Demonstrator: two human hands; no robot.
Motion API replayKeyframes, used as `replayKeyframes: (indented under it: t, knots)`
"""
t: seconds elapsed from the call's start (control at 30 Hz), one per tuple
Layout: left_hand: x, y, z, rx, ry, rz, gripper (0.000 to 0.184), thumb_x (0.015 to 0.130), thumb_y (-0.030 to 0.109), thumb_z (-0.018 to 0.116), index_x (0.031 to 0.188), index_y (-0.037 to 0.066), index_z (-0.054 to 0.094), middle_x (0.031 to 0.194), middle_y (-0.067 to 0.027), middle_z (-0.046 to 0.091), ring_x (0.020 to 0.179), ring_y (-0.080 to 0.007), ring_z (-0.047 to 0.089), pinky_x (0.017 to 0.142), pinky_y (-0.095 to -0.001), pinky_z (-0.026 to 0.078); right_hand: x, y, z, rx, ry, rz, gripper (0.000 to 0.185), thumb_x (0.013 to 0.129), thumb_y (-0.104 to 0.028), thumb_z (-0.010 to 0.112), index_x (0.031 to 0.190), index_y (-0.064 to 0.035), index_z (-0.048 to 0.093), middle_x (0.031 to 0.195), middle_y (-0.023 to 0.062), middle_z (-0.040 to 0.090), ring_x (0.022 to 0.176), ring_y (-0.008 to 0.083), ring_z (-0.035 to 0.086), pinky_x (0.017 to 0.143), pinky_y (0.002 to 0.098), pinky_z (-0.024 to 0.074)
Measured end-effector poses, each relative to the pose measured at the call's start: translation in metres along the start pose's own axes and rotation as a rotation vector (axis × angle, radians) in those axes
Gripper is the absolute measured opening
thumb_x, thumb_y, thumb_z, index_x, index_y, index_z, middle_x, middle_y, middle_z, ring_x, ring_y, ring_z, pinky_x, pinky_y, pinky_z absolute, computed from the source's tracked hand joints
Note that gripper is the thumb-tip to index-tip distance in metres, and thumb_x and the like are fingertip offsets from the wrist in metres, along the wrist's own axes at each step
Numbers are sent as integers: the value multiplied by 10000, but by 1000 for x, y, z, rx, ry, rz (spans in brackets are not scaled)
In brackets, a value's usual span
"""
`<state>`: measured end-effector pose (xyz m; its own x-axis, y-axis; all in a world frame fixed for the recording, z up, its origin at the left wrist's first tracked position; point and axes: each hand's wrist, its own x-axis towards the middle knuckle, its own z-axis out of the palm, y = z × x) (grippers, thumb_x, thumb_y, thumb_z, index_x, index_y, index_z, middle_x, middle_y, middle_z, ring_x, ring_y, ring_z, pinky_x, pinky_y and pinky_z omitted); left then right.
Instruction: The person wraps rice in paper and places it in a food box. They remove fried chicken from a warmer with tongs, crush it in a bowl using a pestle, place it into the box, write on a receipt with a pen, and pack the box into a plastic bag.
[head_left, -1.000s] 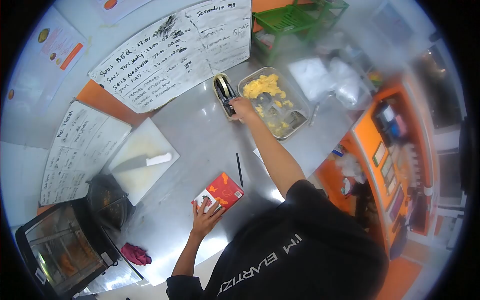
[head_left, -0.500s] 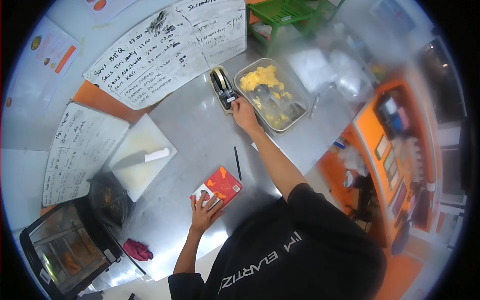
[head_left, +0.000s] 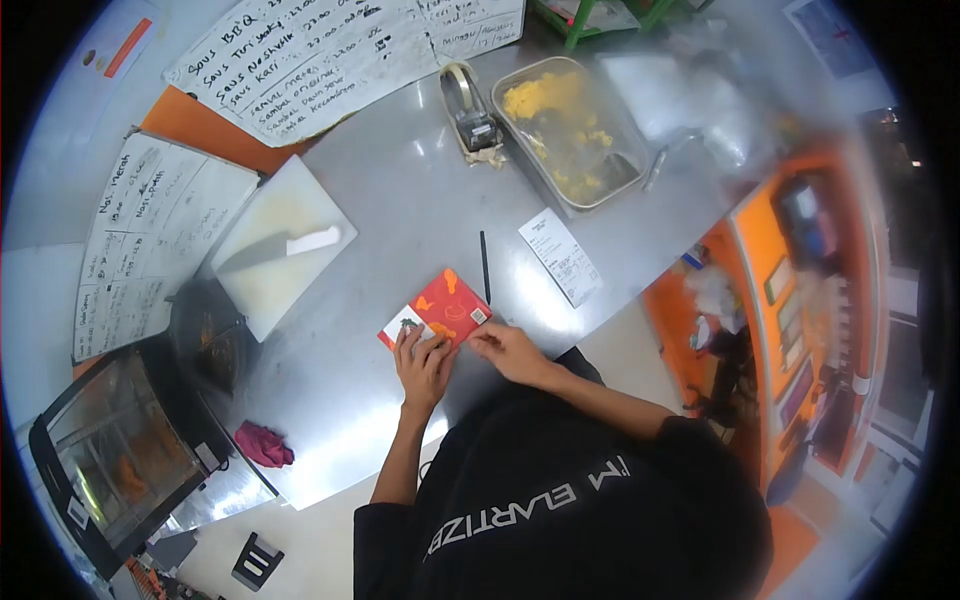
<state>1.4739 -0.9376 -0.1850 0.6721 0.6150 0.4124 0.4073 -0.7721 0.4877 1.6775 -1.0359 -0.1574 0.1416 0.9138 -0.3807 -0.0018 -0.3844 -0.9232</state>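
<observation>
A red cardboard box (head_left: 447, 303) with orange shapes and a white panel lies flat near the front edge of the steel table. My left hand (head_left: 423, 366) grips its left front part, fingers bent over the top. At the box's right front corner is my right hand (head_left: 505, 350), thumb and fingertips pinched together; whatever is between them is too small to make out. A thin black stick-like item (head_left: 485, 267) lies just beyond the box. Farther back stands a tape dispenser (head_left: 468, 110), beside a clear tub (head_left: 575, 130) with yellow food in it.
A printed receipt (head_left: 560, 257) lies to the right. On the left, a knife (head_left: 285, 246) rests on a white cutting board (head_left: 275, 300). A glass-fronted display case (head_left: 125, 440) and a maroon cloth (head_left: 264, 444) are at the left front. Plastic bags (head_left: 650, 95) lie at the back right.
My right hand has left the tape dispenser and come back to the box's right corner, uncovering the receipt. My left hand stays on the box. The camera view has shifted.
</observation>
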Motion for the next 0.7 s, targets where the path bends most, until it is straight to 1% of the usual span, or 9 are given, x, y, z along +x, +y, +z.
replayKeyframes:
  t: [0.07,0.17,0.27,0.4,0.5,0.57,0.67,0.7]
  knots:
    - [-2,-3,3,9,-5,-6,345,795,137,889,1067,143,677,1201,-14,692,1304,-304,579,1180,-594,379,-1,4,22,-34,3,-56,229,1051,-120,653,1234,12,621,919,67,701,842,120,658,776,296,543]
    - [-5,-3,2,-26,-9,-22,344,794,137,891,1067,133,684,1203,-11,702,1292,-290,588,1193,-590,369,2,-1,39,133,167,-113,338,1046,-93,649,1355,-1,546,902,72,713,815,131,672,761,293,545]
    - [-5,-6,0,-70,-2,-19,362,793,125,889,1096,136,691,1208,-12,698,1294,-283,586,1199,-589,365,2,9,47,136,204,-125,458,1041,-70,647,1453,-17,456,913,75,718,821,136,682,767,293,547]
    - [-4,-7,-4,-39,-32,48,381,807,105,872,1153,160,721,1213,-13,683,1300,-273,577,1205,-583,358,1,8,50,126,224,-102,537,1040,-66,651,1516,-19,406,921,92,717,844,139,683,791,302,556]
    - [-2,-1,-7,-28,-69,19,367,825,93,852,1165,181,747,1212,-14,671,1304,-268,571,1205,-586,351,0,12,52,155,219,-119,653,1038,-63,656,1601,-33,327,918,104,714,858,141,684,800,312,559]
    - [2,3,-9,-35,-81,-16,340,829,102,848,1148,176,758,1205,-20,667,1298,-279,570,1201,-588,349,1,17,51,151,215,-147,746,1033,-57,662,1658,-56,254,916,118,713,860,151,686,804,322,564]
    - [10,13,-15,-70,-105,-67,307,824,87,847,1110,156,757,1206,-35,662,1293,-297,575,1202,-583,351,1,16,41,-7,189,-171,821,1022,-49,670,1689,-96,194,895,122,714,828,175,695,807,331,568]
    - [12,15,-16,-81,-112,-85,298,821,77,847,1095,148,755,1209,-41,661,1292,-303,577,1203,-580,352,2,19,39,-19,191,-151,825,1014,-52,679,1687,-100,203,888,125,715,820,186,700,797,336,570]
